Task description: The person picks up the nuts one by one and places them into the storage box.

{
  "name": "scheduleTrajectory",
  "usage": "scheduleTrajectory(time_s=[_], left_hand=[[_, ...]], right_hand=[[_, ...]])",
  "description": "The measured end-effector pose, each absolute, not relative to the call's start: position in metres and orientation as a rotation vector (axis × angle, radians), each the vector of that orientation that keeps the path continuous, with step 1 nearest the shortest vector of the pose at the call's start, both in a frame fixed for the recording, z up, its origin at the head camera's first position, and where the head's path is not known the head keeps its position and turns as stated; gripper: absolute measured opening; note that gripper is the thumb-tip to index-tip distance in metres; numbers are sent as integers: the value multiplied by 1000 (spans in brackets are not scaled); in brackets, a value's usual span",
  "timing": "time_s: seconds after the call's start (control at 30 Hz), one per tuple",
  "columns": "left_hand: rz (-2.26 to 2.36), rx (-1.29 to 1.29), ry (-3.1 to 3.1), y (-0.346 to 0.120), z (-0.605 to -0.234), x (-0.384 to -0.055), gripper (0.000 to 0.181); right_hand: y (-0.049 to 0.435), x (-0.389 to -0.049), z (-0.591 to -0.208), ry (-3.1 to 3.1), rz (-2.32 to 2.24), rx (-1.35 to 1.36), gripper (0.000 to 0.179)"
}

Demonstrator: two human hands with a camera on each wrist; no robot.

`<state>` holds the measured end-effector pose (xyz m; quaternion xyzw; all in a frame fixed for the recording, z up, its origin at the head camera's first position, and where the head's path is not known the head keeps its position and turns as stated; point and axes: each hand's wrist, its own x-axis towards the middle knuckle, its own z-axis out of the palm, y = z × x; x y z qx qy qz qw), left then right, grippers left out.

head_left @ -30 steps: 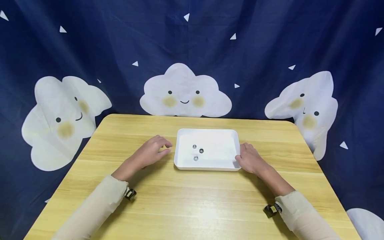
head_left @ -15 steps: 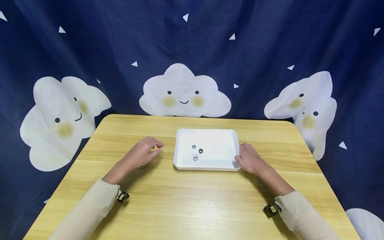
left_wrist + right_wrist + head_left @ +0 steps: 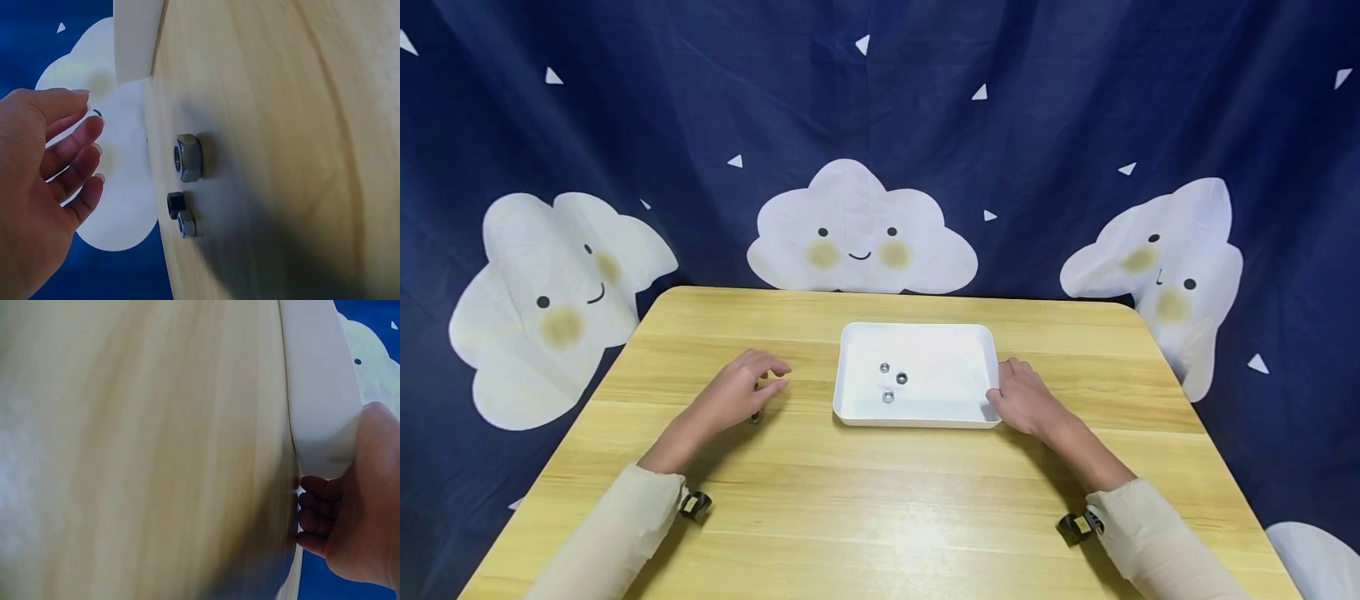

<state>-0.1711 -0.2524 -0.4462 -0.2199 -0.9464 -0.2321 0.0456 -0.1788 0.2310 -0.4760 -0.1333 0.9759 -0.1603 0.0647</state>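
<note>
A shallow white tray (image 3: 951, 367) lies on the table with three metal hex nuts inside it: one small nut (image 3: 884, 367), one darker nut (image 3: 902, 378) and one silver nut (image 3: 889, 397). My right hand (image 3: 1024, 398) grips the tray's right end, thumb over the rim and fingers curled low against the outside. Left of the tray, my left hand (image 3: 735, 393) hovers over the table, fingers loosely bent and holding nothing. Below it, the left wrist view shows a large nut (image 3: 189, 157), a black nut (image 3: 176, 205) and a small silver nut (image 3: 187, 224) on the wood.
The light wooden table (image 3: 880, 500) ends at the back against a dark blue curtain (image 3: 865, 100) printed with white clouds. Each sleeve has a black wrist camera strapped on, one at the left cuff (image 3: 696, 505) and one at the right (image 3: 1077, 527).
My left hand has moved left and toward me, away from the tray, and now hovers around the nuts on the table. The right hand and the tray have stayed in place.
</note>
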Motion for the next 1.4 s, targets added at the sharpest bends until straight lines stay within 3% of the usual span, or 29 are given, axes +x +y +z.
scheduleTrajectory(time_s=[1.4], left_hand=[[-742, -462, -2936, -312, -450, -157, 29]], right_hand=[[229, -180, -475, 2928, -475, -402, 58]])
